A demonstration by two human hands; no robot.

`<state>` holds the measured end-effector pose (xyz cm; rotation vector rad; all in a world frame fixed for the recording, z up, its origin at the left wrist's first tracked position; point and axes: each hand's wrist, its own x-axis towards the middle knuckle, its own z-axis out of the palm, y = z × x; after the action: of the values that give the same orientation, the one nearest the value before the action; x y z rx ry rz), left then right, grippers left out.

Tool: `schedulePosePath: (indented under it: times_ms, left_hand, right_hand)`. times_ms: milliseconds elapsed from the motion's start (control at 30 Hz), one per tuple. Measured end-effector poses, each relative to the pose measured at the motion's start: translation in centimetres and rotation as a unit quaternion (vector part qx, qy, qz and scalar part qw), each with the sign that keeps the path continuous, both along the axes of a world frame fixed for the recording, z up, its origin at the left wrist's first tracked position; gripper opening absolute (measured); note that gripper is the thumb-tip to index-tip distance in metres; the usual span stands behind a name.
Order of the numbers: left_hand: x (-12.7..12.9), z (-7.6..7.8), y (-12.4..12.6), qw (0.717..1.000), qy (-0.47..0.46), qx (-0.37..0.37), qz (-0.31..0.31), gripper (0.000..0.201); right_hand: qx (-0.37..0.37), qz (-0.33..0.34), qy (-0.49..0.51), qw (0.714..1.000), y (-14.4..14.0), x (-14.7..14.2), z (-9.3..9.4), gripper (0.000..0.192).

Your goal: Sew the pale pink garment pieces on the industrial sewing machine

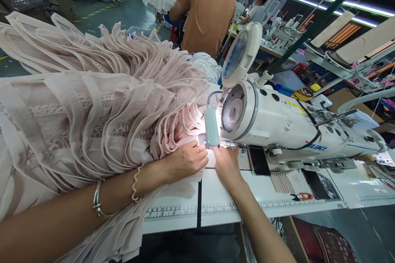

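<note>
left hand (187, 159) is curled and right hand (227, 167) is stretched toward the sewing machine (271, 119); whether cloth (117, 111) is pinched by either cannot be told. the cloth is heaped beside the machine; its edge is best kept flat on the surface (219, 195), folds smoothed.

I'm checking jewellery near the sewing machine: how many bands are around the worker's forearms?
2: a silver bangle on the left forearm and a wavy band nearer the left hand. The right forearm shows none.

The left arm (77, 210) wears a silver bangle (96, 200), wavy band (135, 183) and gold ring (198, 148).
</note>
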<state>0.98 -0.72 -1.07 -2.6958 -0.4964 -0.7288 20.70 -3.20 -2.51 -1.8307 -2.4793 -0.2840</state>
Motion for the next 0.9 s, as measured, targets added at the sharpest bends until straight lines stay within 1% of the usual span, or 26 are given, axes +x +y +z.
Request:
schedulePosePath:
  times_ms: [100,233,367,433,600,667,767,900]
  left_hand:
    - [0.1,-0.1,0.0,1.000,-0.013,0.001,0.011,0.028]
    - [0.1,0.0,-0.1,0.999,-0.004,-0.022,0.027,0.027]
    - [0.0,-0.1,0.0,0.999,-0.004,-0.041,0.016,0.025]
    - [-0.1,-0.3,0.0,0.998,0.000,-0.067,0.014,0.024]
    - [-0.2,-1.0,0.2,0.984,-0.030,-0.172,0.021,0.021]
    - [-0.4,-0.9,0.3,0.978,-0.032,-0.203,0.021,0.020]
    - [-0.9,-0.6,0.4,0.970,-0.025,-0.240,0.020,0.018]
    - [-1.5,-0.7,0.8,0.961,-0.016,-0.275,0.015,0.014]
  right_hand:
    - [0.003,-0.002,0.005,1.000,0.0,-0.1,0.1,0.049]
    - [0.007,-0.004,0.008,1.000,0.0,-0.2,0.2,0.050]
    - [0.005,-0.008,0.010,1.000,0.1,-0.3,0.3,0.054]
    - [0.002,-0.008,0.012,1.000,0.1,-0.2,0.3,0.056]
    - [-0.009,-0.007,0.052,0.999,0.4,0.2,0.1,0.060]
    - [-0.013,-0.012,0.067,0.998,0.5,0.2,0.2,0.056]
    - [-0.014,-0.022,0.057,0.998,0.9,-0.2,0.4,0.043]
    - [-0.042,-0.001,0.052,0.998,1.0,-0.8,0.7,0.032]
